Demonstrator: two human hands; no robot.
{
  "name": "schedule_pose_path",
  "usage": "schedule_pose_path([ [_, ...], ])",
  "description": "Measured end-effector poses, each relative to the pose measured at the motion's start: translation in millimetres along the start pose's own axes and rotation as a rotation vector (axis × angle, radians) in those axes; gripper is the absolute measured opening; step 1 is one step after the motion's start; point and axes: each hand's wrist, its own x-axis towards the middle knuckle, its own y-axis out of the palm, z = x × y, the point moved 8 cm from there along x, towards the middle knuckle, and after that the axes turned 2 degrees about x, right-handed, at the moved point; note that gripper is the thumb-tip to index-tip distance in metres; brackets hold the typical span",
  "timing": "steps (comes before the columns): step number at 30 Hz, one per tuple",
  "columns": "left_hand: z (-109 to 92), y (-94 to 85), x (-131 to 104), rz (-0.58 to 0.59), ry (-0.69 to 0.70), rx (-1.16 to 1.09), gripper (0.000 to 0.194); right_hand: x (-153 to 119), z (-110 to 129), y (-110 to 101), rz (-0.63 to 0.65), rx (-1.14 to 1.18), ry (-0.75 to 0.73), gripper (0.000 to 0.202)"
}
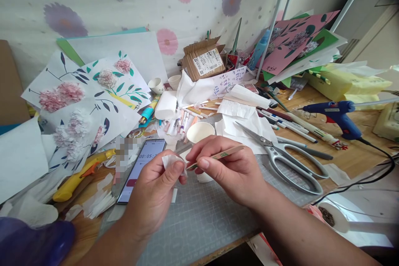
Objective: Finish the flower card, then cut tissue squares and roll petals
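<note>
Between the thumb and fingers of my left hand [156, 189] is a small piece of white tissue paper [171, 163]. My right hand [229, 170] pinches a flat wooden stick [229, 152] with green marks on it; its lower end meets the tissue. Both hands are above a grey cutting mat [199, 220], close together. Just behind them stands a white paper cup [200, 131], and part of another white cup shows below my right fingers. A phone [141, 170] with a running timer lies left of my left hand.
Large scissors [288, 162] lie on the right, with a blue glue gun [338, 116] and its cable beyond. A yellow cutter [82, 174] sits at the left beside paper flower pictures [106, 79]. Markers [289, 124], tissues and a cardboard box [204, 59] are at the back.
</note>
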Motion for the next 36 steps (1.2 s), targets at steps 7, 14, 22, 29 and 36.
schedule_pose_path([
  [7, -3.2, 0.7, 1.6, -0.01, 0.031, 0.013, 0.033, 0.4, -0.5, -0.1, -0.006, 0.005, 0.009, 0.01],
  [14, -15.9, -26.1, -3.9, -0.322, 0.187, 0.122, 0.021, 0.3, -3.0, -3.9, -0.051, -0.078, 0.024, 0.011],
  [22, -22.6, -6.7, -8.8, -0.071, 0.229, 0.281, 0.008, 0.8, -3.7, -1.1, -0.008, -0.169, 0.024, 0.011],
  [29, -9.4, -9.6, -6.5, -0.049, 0.136, 0.24, 0.003, -0.1, -10.0, -1.9, -0.012, -0.204, 0.069, 0.013],
  [36, -9.9, -6.6, -3.0, -0.027, 0.111, 0.159, 0.01, 1.2, -18.1, -8.1, -0.038, -0.148, 0.166, 0.016],
])
